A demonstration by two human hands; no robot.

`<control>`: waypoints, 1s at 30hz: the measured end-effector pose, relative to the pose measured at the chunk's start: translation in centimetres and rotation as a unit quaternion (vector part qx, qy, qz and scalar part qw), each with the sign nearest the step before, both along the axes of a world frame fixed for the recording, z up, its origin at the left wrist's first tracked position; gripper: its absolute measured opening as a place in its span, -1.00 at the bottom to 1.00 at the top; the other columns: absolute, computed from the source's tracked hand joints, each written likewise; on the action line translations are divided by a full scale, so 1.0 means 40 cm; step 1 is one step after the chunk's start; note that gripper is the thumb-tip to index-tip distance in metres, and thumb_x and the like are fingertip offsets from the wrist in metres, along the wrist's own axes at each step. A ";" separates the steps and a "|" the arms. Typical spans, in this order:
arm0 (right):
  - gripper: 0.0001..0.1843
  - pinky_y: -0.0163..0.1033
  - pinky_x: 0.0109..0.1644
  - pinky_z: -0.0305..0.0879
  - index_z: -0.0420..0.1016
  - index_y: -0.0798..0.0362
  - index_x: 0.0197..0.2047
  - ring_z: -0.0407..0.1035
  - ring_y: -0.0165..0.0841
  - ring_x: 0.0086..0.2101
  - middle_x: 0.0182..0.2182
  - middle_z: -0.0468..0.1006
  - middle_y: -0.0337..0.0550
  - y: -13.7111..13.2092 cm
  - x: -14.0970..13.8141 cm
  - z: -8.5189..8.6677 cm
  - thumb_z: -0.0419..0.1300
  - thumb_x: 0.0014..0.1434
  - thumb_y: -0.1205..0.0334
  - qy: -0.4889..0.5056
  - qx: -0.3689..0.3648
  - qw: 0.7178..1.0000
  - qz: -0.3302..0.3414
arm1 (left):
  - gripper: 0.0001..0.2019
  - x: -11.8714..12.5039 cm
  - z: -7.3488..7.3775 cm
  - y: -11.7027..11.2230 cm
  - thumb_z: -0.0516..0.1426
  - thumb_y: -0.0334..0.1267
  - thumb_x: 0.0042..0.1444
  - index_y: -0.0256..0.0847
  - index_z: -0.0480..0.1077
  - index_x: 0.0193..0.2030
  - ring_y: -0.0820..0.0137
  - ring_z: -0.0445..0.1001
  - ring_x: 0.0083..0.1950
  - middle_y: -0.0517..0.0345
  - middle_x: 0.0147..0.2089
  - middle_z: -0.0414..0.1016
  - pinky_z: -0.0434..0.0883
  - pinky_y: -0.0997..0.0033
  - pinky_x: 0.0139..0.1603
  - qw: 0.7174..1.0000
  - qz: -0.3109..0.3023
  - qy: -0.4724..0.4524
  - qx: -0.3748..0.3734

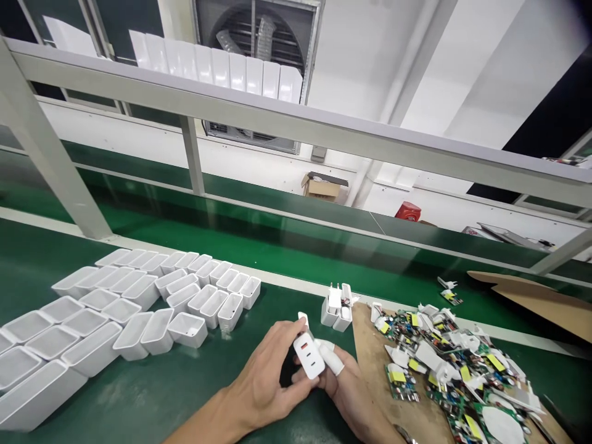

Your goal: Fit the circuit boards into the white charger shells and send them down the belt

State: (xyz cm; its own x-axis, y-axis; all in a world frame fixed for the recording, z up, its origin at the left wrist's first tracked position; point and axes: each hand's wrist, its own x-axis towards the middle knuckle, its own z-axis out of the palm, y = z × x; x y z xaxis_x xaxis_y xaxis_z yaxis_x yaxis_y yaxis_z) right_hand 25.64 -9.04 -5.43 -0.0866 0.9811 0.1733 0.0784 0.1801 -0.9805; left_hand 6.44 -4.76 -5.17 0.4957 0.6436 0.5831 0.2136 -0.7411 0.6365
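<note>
Both hands hold a white charger (pixel 309 356), its face with one red-orange port and two small dark slots turned toward me. My left hand (pixel 266 376) is closed on it, fingers at the top and thumb along the lower edge. From the right side my right hand (pixel 349 388) grips it, with white coverings on its fingertips; some of its fingers are hidden behind the charger. A small white piece (pixel 303 317) sticks up behind the charger's top; I cannot tell whether it is attached. Beyond my hands stand white cases (pixel 329 317) with a pronged plug piece in them.
Rows of open white cases (pixel 87 324) cover the left of the green table (pixel 203 394). At right, circuit boards and white parts (pixel 444 357) are heaped on brown cardboard (pixel 370 357). Behind runs a green conveyor belt (pixel 277 250) under a metal rail (pixel 259 105).
</note>
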 end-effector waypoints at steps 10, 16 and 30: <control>-0.51 -0.10 0.22 0.56 0.35 0.01 0.35 0.55 -0.17 0.11 0.15 0.58 0.11 -0.021 0.028 -0.005 0.12 0.39 0.41 -0.295 0.351 0.885 -0.083 | -0.59 0.017 0.002 0.100 0.19 -0.32 0.22 -0.12 0.31 0.20 0.05 0.51 0.06 0.03 -0.03 0.49 0.48 -0.06 0.14 0.974 0.121 0.083 -0.171; -0.61 -0.15 0.07 0.64 0.43 0.03 0.23 0.63 -0.19 -0.04 0.01 0.64 0.08 -0.019 0.054 -0.003 0.09 0.38 0.44 -0.339 0.398 0.849 -0.077 | -0.61 0.137 0.035 0.208 0.25 -0.42 0.06 -0.21 0.39 0.06 0.22 0.55 -0.17 0.10 -0.14 0.57 0.55 0.19 -0.09 0.976 0.086 0.117 -0.164; -0.61 -0.08 0.15 0.59 0.44 0.02 0.23 0.59 -0.18 -0.01 0.06 0.63 0.05 -0.048 0.058 -0.009 0.09 0.38 0.40 -0.378 0.346 0.858 -0.028 | -0.76 -0.091 0.151 0.247 0.15 -0.22 0.22 -0.25 0.59 -0.38 -0.47 0.06 0.50 -0.39 0.25 0.50 0.05 -0.67 0.37 0.918 0.272 0.275 0.081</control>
